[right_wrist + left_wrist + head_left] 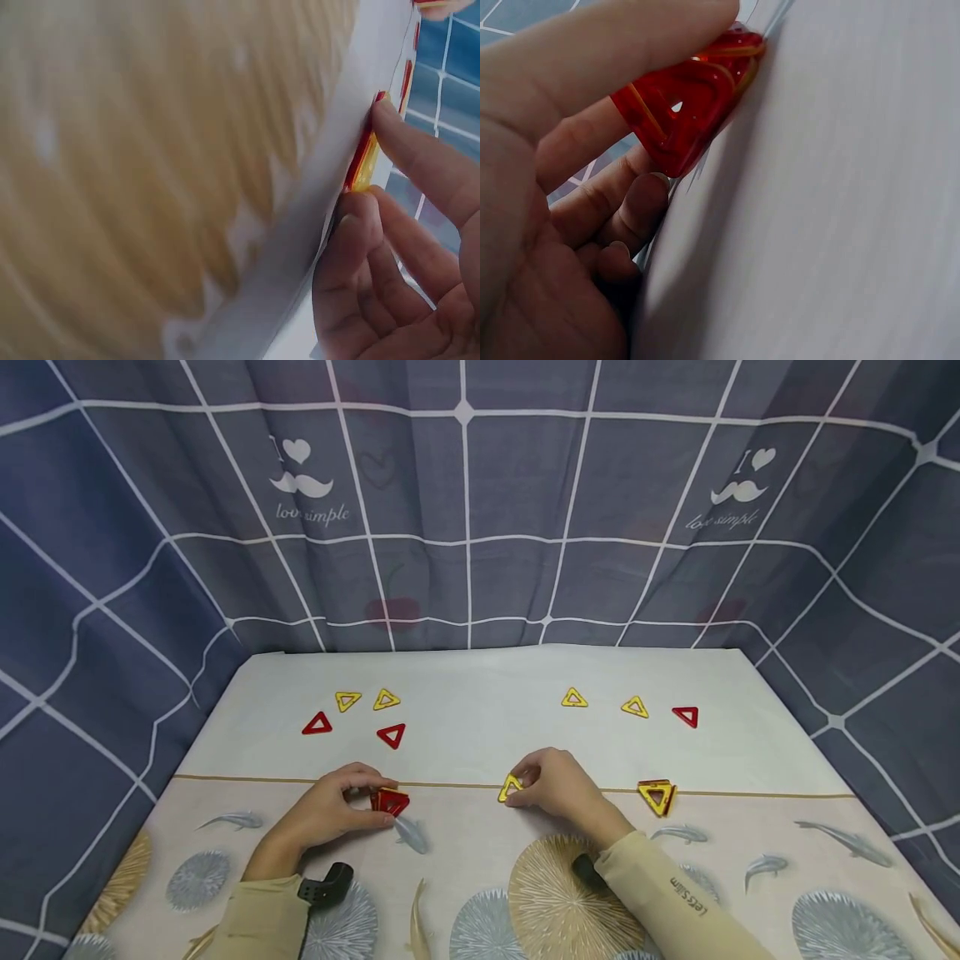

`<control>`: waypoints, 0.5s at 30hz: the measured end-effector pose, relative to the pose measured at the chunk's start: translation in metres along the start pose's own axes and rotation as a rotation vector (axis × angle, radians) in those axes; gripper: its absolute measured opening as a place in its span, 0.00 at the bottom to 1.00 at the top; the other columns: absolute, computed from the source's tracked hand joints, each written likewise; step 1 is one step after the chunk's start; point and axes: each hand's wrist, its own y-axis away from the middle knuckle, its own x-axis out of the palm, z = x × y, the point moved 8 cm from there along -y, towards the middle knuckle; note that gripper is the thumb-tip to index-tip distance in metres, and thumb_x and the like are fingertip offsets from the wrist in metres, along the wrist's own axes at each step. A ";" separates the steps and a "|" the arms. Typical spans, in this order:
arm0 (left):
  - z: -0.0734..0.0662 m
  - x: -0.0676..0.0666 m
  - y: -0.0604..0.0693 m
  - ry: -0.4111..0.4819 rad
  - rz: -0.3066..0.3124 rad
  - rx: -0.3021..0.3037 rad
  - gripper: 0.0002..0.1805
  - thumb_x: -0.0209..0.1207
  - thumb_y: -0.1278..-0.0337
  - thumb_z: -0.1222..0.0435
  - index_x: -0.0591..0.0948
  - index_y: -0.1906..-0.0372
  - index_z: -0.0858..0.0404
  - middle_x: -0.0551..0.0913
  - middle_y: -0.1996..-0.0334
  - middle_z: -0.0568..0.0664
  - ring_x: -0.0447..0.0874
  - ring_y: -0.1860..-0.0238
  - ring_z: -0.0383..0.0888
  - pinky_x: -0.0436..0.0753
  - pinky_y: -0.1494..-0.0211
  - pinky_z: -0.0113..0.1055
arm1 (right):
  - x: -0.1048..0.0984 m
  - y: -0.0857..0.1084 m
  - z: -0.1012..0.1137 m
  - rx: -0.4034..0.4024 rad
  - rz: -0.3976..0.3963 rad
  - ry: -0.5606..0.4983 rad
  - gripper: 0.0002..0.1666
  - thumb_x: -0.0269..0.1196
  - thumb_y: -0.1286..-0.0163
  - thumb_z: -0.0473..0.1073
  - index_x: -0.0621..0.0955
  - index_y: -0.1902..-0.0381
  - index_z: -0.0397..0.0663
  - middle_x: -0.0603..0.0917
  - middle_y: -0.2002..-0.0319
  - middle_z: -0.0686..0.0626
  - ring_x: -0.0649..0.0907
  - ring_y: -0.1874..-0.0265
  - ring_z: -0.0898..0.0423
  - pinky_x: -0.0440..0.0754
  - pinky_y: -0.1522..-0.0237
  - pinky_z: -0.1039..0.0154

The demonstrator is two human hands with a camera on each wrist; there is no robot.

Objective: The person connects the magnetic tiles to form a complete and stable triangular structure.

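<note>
My left hand pinches a small red triangular tile stack between thumb and fingers, low over the table. The left wrist view shows the red triangle close up, with its small central hole and the thumb across its top. To the right, my right hand pinches a yellow triangular tile by its edge. In the right wrist view a red layer lies against the yellow tile between thumb and fingers. Beside the right forearm lies another stack of triangles, yellow on top of red.
At the back left lie yellow triangles and red triangles. Back right are two yellow triangles and a red triangle. A patterned cloth covers the front; a grid curtain stands behind.
</note>
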 end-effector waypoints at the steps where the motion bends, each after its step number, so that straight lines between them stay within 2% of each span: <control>1: 0.000 0.000 0.000 -0.003 0.000 0.000 0.27 0.81 0.61 0.54 0.88 0.49 0.51 0.81 0.53 0.43 0.76 0.49 0.47 0.73 0.43 0.48 | 0.002 0.001 0.002 -0.007 0.008 -0.004 0.20 0.82 0.52 0.43 0.89 0.61 0.46 0.79 0.77 0.56 0.75 0.77 0.59 0.74 0.72 0.62; 7: 0.000 -0.001 0.001 -0.017 -0.003 -0.006 0.27 0.80 0.60 0.54 0.88 0.49 0.51 0.80 0.53 0.43 0.75 0.49 0.48 0.73 0.43 0.50 | 0.013 0.008 0.012 -0.033 0.039 -0.029 0.20 0.82 0.52 0.43 0.88 0.61 0.44 0.79 0.78 0.57 0.76 0.78 0.59 0.74 0.73 0.63; 15: 0.000 -0.001 0.001 -0.025 -0.010 -0.019 0.27 0.80 0.60 0.53 0.88 0.49 0.50 0.80 0.53 0.42 0.75 0.48 0.47 0.72 0.42 0.50 | 0.018 0.010 0.013 -0.055 0.043 -0.023 0.19 0.82 0.51 0.43 0.87 0.62 0.45 0.79 0.79 0.58 0.76 0.79 0.60 0.73 0.74 0.64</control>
